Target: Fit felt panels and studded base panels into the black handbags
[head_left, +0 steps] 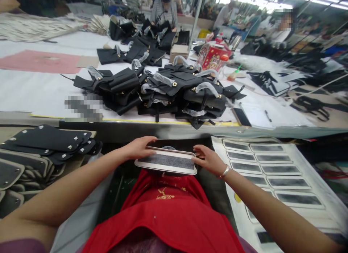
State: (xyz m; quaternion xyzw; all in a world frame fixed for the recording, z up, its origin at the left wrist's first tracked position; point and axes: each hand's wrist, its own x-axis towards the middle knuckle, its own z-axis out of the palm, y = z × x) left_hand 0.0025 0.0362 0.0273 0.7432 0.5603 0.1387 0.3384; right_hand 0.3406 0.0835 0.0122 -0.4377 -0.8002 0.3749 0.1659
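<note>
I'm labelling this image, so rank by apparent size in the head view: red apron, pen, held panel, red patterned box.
1. Red apron
2. Held panel
3. Red patterned box (farther back; true size unsure)
4. Pen

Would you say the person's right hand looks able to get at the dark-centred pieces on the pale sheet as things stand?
Probably yes: the right hand is near the pale sheet, and nothing visible blocks the nearest dark-centred pieces, though it would likely have to leave the piece at the lap.
</note>
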